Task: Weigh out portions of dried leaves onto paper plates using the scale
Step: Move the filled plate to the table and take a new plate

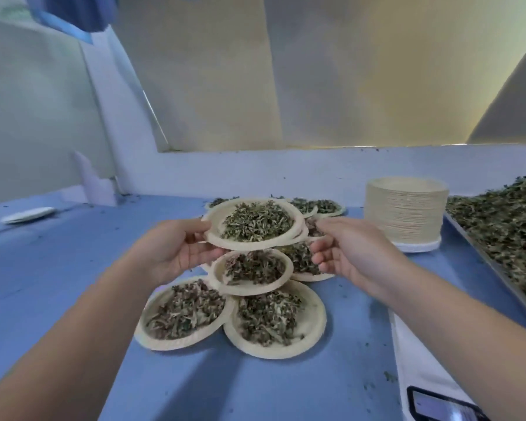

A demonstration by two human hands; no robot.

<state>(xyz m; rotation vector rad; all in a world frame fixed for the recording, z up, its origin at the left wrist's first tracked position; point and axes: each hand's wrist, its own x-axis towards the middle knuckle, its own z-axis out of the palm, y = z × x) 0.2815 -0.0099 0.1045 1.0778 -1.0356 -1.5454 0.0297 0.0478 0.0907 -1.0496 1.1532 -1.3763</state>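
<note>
My left hand [176,253] grips the left rim of a paper plate [243,244] heaped with dried leaves, held above a cluster of filled plates [246,305] on the blue table. My right hand [346,250] is at the held plate's right edge with fingers loosely curled; whether it touches the rim is hidden. A white scale [431,387] with a dark display lies at the lower right. A tall stack of unused paper plates [406,212] stands at the back right. A metal tray of loose dried leaves [504,229] fills the right edge.
A single plate [28,214] lies at the far left of the blue table [58,268]. A pale wall and ledge [255,174] run behind the table. Leaf crumbs are scattered over the table top.
</note>
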